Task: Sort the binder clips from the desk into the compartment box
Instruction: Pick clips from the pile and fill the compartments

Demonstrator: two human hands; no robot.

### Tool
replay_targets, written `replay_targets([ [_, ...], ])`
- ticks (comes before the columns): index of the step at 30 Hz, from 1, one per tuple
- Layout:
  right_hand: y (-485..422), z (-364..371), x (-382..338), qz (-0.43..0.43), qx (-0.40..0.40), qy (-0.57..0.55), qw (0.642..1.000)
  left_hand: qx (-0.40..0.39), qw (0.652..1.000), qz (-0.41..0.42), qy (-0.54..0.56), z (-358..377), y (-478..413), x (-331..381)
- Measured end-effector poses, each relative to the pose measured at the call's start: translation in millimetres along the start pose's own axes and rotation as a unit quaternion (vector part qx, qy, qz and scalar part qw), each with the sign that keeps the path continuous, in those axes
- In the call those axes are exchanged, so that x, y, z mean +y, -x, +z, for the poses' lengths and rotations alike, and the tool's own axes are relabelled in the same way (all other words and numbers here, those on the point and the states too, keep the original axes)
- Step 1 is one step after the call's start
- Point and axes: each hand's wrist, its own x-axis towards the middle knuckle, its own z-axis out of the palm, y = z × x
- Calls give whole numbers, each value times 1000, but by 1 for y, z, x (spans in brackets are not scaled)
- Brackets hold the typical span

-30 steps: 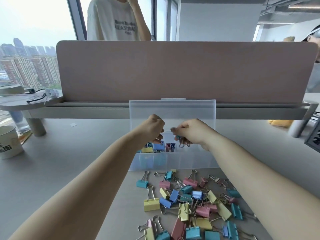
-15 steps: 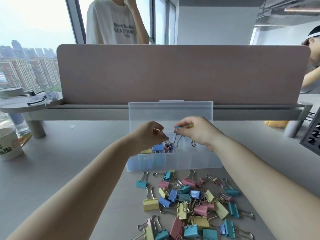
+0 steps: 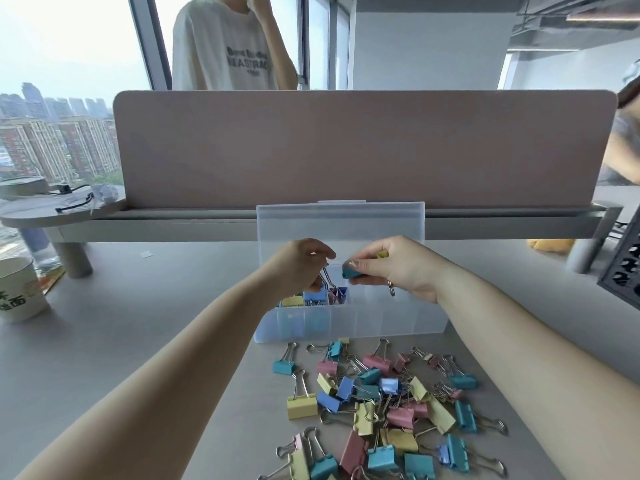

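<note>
An office beside a tall window (image 3: 69, 46) was seen, with city towers beyond the glass. The lower view was filled by a grey desk (image 3: 138, 323), which was backed by a pink divider (image 3: 363, 147). Behind the divider a person in a white T-shirt (image 3: 221, 46) was stood. A clear compartment box (image 3: 381, 320) was set at mid-desk with its lid (image 3: 341, 223) raised upright, and yellow and blue clips were kept in its left compartments. Binder clips (image 3: 381, 403) in pink, yellow, teal and blue were heaped on the desk just in front of the box. A paper cup (image 3: 17, 292) was placed at the desk's left edge. Both hands were held over the box. Wire handles (image 3: 325, 277) of a clip were pinched by the left hand (image 3: 301, 268), reaching down toward the left compartments. A teal clip (image 3: 349, 273) was pinched between thumb and fingers of the right hand (image 3: 398, 268). Something yellow was also tucked among those fingers, though what it was could not be told.
</note>
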Motion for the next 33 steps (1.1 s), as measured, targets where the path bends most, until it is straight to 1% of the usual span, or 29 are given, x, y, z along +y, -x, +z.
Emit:
replay_targets([
  [3, -2, -1, 2, 6, -23, 59, 998, 0, 999, 7, -33, 2, -1, 2],
  [6, -6, 1, 2, -2, -31, 104, 994, 21, 1000, 5, -20, 0, -4, 1],
  [10, -9, 4, 6, -15, -23, 115, 993, 29, 999, -29, 22, -3, -2, 1],
  [12, -9, 4, 8, -28, -7, 168, 985, 28, 997, -61, 45, -5, 0, 3],
  [14, -8, 6, 10, -34, 2, 215, 976, 10, 994, -86, 65, -4, 2, 3],
  [16, -6, 9, 10, -34, 3, 237, 971, -17, 996, -82, 35, -4, 5, 0],
  [18, -5, 10, 8, -35, 5, 254, 967, -45, 998, -38, -8, -4, 8, -5],
  [22, -4, 7, 1, -47, 4, 270, 962, -75, 997, -11, -23, -3, 10, -5],
  [27, -6, 9, 1, -40, -23, 296, 954, -95, 993, -9, -69, -3, 8, 1],
  [31, -10, 15, 6, -36, -23, 292, 956, -105, 981, -2, -164, -2, 4, 3],
  [33, -11, 16, 8, -32, -20, 285, 958, -120, 975, -3, -188, 0, 1, 2],
])
